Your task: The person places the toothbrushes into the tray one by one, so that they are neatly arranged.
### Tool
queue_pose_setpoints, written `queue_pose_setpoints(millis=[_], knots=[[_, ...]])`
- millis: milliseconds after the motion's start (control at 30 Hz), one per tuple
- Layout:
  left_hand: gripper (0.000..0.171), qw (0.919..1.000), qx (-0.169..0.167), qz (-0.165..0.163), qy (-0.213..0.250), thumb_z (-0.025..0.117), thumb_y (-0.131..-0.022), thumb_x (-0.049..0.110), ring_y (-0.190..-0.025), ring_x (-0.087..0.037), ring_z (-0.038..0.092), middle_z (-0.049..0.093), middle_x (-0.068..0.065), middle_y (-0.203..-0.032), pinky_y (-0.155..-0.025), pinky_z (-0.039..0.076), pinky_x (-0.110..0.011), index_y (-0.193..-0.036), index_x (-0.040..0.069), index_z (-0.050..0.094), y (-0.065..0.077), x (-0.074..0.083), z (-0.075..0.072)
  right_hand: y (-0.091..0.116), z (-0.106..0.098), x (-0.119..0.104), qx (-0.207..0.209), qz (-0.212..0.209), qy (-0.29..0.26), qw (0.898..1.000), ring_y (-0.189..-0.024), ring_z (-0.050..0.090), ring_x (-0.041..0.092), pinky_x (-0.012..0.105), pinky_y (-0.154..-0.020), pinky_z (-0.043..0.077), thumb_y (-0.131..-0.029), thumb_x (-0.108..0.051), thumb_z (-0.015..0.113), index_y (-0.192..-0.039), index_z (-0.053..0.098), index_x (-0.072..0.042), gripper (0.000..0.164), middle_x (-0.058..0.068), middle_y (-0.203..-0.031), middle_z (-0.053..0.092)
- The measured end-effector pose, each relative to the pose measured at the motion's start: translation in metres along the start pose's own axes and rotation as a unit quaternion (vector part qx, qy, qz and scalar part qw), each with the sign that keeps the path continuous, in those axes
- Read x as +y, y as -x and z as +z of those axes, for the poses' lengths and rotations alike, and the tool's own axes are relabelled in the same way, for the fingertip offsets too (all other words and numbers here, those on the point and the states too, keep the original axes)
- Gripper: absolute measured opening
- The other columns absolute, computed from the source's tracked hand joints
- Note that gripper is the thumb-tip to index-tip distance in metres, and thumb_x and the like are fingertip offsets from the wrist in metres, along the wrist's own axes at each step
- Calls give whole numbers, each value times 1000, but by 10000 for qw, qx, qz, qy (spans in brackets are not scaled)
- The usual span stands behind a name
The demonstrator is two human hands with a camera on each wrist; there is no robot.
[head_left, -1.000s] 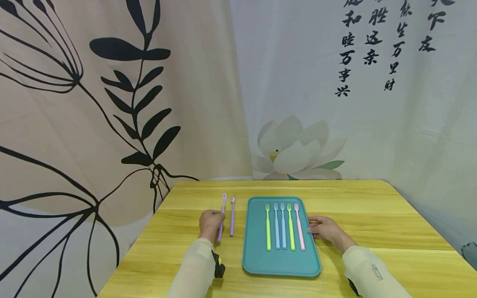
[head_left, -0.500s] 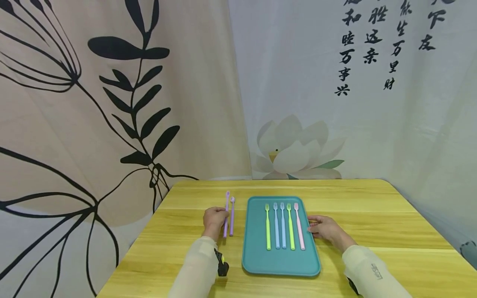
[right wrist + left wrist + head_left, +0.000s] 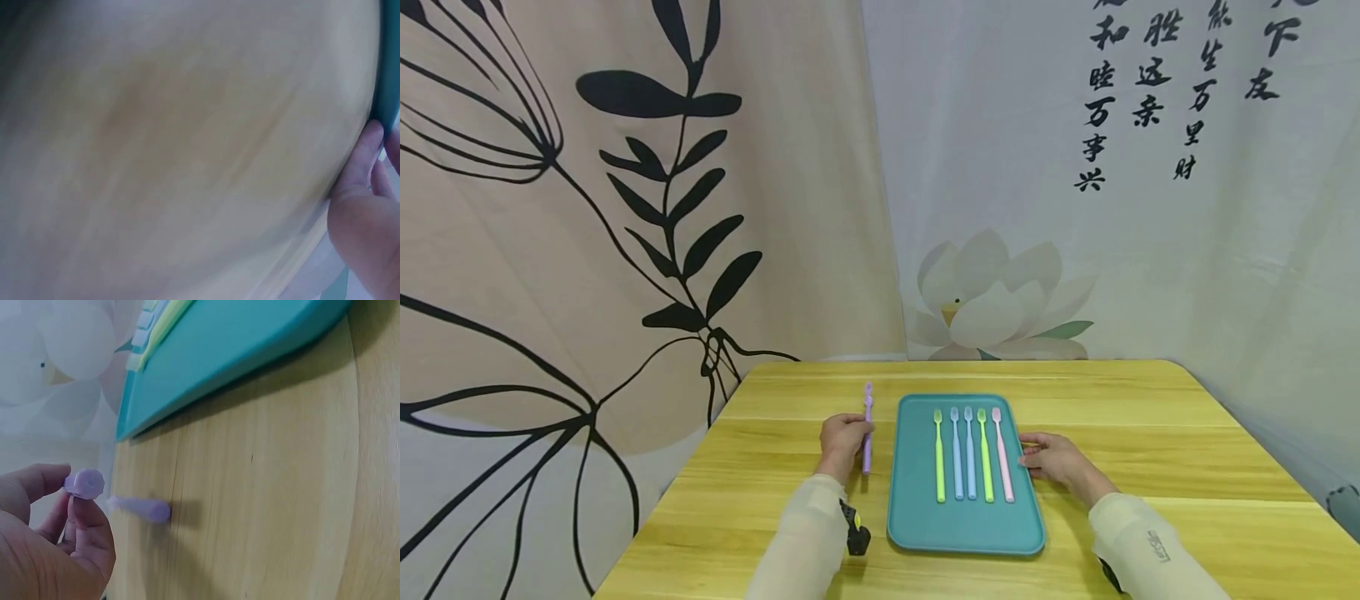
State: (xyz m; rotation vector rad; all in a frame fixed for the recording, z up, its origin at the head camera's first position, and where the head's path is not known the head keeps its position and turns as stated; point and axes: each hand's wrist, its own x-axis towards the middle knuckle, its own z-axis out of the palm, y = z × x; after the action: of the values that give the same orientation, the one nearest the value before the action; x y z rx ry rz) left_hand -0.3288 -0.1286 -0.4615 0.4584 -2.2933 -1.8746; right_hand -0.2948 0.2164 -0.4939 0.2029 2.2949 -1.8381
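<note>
My left hand (image 3: 844, 440) pinches a purple toothbrush (image 3: 85, 484) between thumb and fingers, left of the tray. In the left wrist view, a second purple toothbrush (image 3: 150, 510) lies on the table just beyond and apart from it; in the head view the two overlap almost in line. My right hand (image 3: 1058, 463) touches the right rim of a teal tray (image 3: 966, 533) with its fingertips. On the tray lie several toothbrushes side by side: a green one (image 3: 939, 458), two blue ones (image 3: 957, 458), another green one (image 3: 985, 458) and a pink one (image 3: 1003, 458).
The tray stands on a yellow wooden table (image 3: 1150, 417). Behind the table's far edge hangs a printed cloth backdrop (image 3: 805, 208) with dark plants, a pale flower and writing. A small black device (image 3: 856, 531) sits at my left wrist.
My left hand has carried its purple toothbrush to the right, until it overlaps the lying purple one in the head view. My right hand and the tray have stayed in place.
</note>
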Motion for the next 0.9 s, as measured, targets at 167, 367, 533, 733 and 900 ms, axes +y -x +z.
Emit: queue_pose_setpoints(millis=[167, 367, 533, 733, 900], knots=[[26, 10000, 1, -72, -3, 75, -80, 2, -70, -16, 58, 69, -12, -89, -58, 49, -26, -105, -6, 72, 2, 2, 6, -1, 0, 0, 18, 7, 53, 10000, -89, 61, 21, 33, -78, 56, -92, 7, 63, -140, 46, 11, 52, 19, -110, 56], [25, 9998, -52, -43, 207, 74, -79, -1, -67, -14, 58, 69, -11, -84, -56, 48, -23, -103, -8, 72, 6, 2, 14, -1, 1, 0, 5, 5, 47, 10000, -89, 61, 21, 33, -78, 56, -92, 7, 63, -141, 45, 11, 52, 20, -110, 55], [24, 9993, -154, 8, 330, 74, -78, -3, -66, -14, 58, 69, -11, -84, -58, 50, -26, -102, -8, 71, 11, 4, 20, -2, 0, 1, 9, 19, 62, 10000, -90, 60, 21, 34, -78, 56, -92, 7, 62, -141, 45, 11, 52, 19, -110, 55], [23, 9991, -231, 22, 352, 72, -79, -4, -67, -15, 58, 69, -13, -85, -57, 50, -25, -102, -8, 72, 15, 6, 30, -2, 0, 1, 6, 31, 75, 10000, -90, 60, 21, 34, -78, 56, -92, 7, 63, -141, 45, 11, 52, 19, -110, 55], [24, 9991, -311, 52, 291, 74, -79, -3, -70, -16, 60, 70, -13, -88, -59, 51, -27, -103, -7, 72, 18, 5, 36, -1, 0, 1, -3, 13, 67, 10000, -91, 61, 20, 34, -79, 56, -92, 6, 64, -141, 44, 11, 53, 20, -112, 56]])
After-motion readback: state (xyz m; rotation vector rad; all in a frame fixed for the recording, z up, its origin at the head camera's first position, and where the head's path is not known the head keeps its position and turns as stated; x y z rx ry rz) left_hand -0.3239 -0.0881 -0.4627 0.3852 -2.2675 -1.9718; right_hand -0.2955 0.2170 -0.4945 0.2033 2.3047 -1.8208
